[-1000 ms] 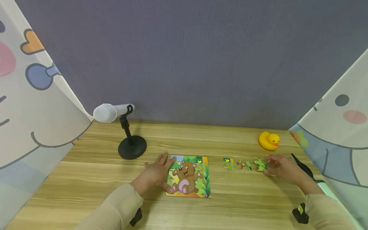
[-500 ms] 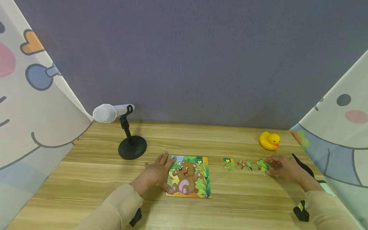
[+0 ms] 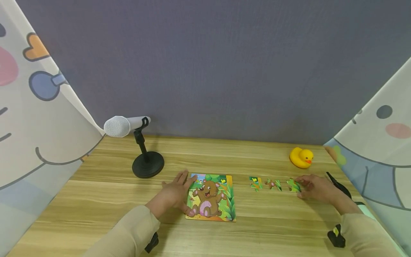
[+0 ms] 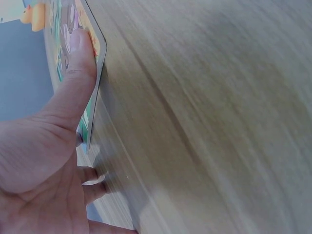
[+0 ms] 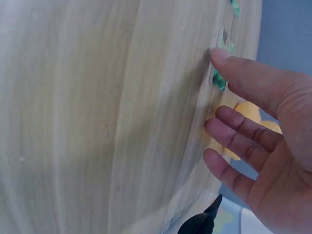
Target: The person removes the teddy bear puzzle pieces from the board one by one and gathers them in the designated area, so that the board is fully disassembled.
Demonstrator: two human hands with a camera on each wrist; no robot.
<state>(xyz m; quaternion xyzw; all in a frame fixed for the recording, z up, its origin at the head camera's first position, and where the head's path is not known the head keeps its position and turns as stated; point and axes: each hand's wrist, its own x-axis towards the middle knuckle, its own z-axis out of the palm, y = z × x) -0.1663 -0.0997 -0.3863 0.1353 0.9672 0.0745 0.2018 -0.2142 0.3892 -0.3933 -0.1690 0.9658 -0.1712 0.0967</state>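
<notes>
My left hand (image 3: 171,192) rests with spread fingers at the left edge of a square bear jigsaw puzzle (image 3: 210,198). In the left wrist view its thumb (image 4: 83,58) lies on the puzzle's face near a rounded corner. Over to the right, my right hand (image 3: 316,189) holds a green puzzle piece (image 3: 293,185) by its right end, thumb on the near side and a fingertip on the far side. That piece lies flat, partly covered by the thumb in the right wrist view. Left of it are a brown-and-green piece (image 3: 273,184) and a piece with a yellow bird (image 3: 255,183).
A yellow rubber duck (image 3: 301,157) sits behind the right hand. A white microphone (image 3: 126,125) on a black round stand (image 3: 147,165) is at back left. A black object (image 3: 338,185) lies by the right forearm. A grey panel (image 3: 205,71) closes off the wooden table's back.
My right hand and the green piece have shifted slightly right, away from the other two pieces, with little movement in the last half second. The left hand and the puzzle have stayed put.
</notes>
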